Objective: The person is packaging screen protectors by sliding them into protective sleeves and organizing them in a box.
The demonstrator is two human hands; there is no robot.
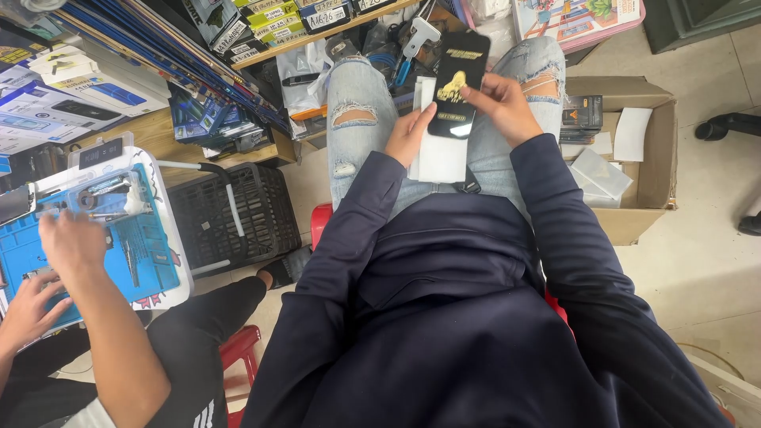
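Observation:
I sit on a red stool with pale ripped jeans and dark blue sleeves. My right hand (pixel 507 103) grips a flat black packet with a gold picture (pixel 458 83), held upright over my lap. My left hand (pixel 408 135) touches the packet's lower left corner and rests on a stack of white flat sleeves (pixel 441 154) lying on my thighs. A small dark item (pixel 469 185) peeks out beneath the white stack.
An open cardboard box (pixel 654 150) with white sleeves and a dark packet stands at my right. A black plastic basket (pixel 238 218) is at my left. Another person's hands (pixel 67 246) work on a blue tray (pixel 151 261). Stocked shelves (pixel 261 32) stand ahead.

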